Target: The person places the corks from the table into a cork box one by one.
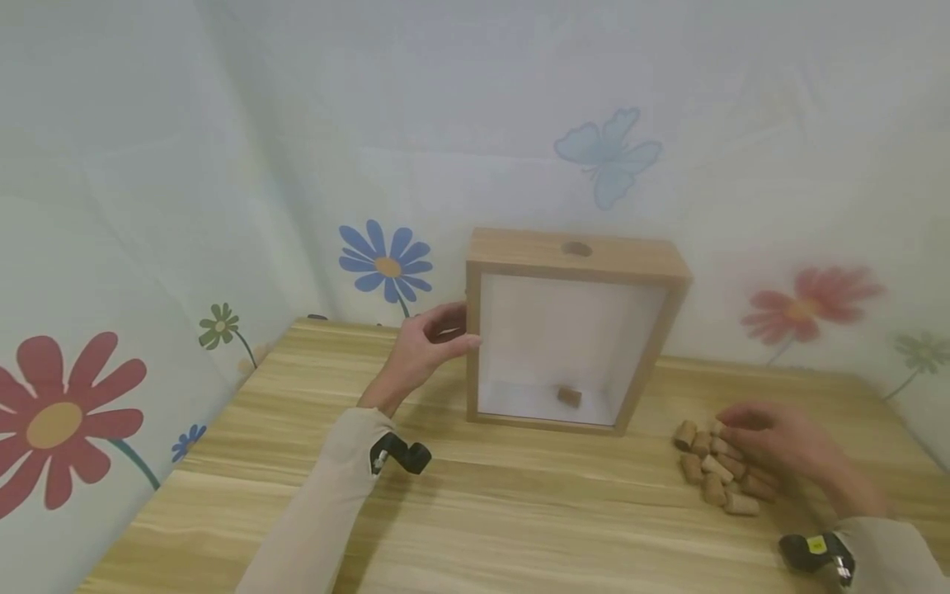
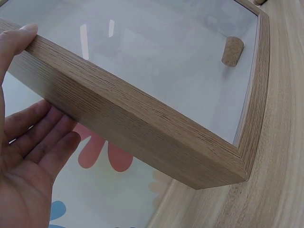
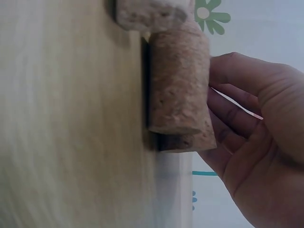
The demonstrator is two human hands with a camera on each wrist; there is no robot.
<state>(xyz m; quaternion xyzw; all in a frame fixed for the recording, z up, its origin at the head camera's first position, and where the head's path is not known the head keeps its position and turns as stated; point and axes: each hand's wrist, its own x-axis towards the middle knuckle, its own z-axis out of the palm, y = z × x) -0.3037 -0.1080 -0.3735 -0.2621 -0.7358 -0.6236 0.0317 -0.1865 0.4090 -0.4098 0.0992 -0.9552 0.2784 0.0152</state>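
Note:
A wooden shadow box frame with a clear front and a round hole in its top stands upright on the table. One cork lies inside at the bottom; the left wrist view shows this cork through the front. My left hand grips the frame's left side, thumb on the front edge, fingers behind. To the right of the frame lies a pile of corks. My right hand is at the pile's far side, fingers bent by a pale cork. In the right wrist view, corks hide its fingertips.
The wood-grain table runs up to a pale curtain printed with flowers and a butterfly. Black wrist cameras sit on both sleeves. A small dark object shows at the table's back left corner.

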